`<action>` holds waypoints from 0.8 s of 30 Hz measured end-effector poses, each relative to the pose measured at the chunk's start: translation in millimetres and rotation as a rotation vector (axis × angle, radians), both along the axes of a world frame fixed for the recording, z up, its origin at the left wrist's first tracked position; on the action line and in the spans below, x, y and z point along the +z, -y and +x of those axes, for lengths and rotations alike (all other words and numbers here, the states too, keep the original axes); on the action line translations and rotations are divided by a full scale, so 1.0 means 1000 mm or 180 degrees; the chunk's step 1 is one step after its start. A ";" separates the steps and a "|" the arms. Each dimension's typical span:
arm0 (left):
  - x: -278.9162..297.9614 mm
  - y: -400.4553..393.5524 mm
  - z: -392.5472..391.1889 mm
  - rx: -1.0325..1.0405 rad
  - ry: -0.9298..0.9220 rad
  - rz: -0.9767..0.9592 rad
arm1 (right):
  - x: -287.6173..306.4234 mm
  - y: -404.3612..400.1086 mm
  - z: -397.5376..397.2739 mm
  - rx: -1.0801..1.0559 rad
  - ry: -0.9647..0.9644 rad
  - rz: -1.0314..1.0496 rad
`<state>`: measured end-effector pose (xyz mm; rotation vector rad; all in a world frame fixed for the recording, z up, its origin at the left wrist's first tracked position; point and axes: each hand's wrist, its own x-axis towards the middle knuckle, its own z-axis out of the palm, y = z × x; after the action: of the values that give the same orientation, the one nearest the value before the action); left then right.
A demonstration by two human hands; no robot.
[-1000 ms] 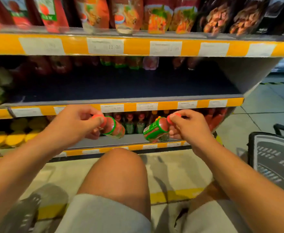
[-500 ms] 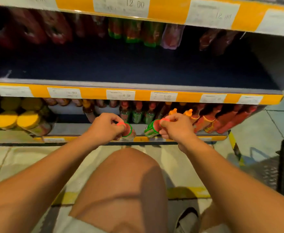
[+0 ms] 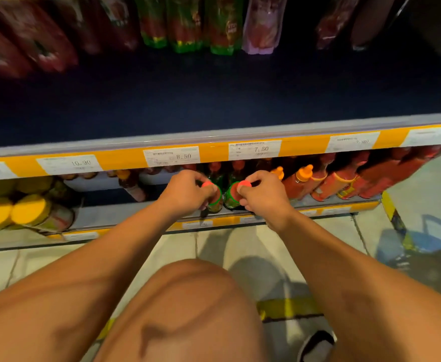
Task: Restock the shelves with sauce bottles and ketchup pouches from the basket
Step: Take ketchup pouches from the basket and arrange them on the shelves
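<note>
Left of the 7.50 price tag, yellow-lidded jars sit on the bottom shelf. Below that tag, your left hand grips one sauce bottle and your right hand another sauce bottle, both at the shelf front. Right of it, the basket rests on pale floor tiles.

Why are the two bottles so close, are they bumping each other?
Cannot tell. In the head view the left hand and right hand hold the left bottle and right bottle side by side; only a dark, blurred sliver separates them.
</note>
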<state>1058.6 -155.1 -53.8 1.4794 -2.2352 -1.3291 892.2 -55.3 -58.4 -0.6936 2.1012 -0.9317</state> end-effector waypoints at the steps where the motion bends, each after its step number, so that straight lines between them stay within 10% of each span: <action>1: -0.003 0.002 -0.003 -0.0009 0.0043 0.0020 | -0.004 0.002 0.000 0.0032 -0.0045 0.0020; 24: -0.039 -0.006 -0.031 -0.0108 0.0537 -0.0548 | -0.021 0.001 -0.005 0.0461 -0.0595 0.0112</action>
<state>1027.3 -149.3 -92.8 1.5494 -2.4179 -1.0240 886.9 -56.8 -79.8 -0.9322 2.1894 -0.7739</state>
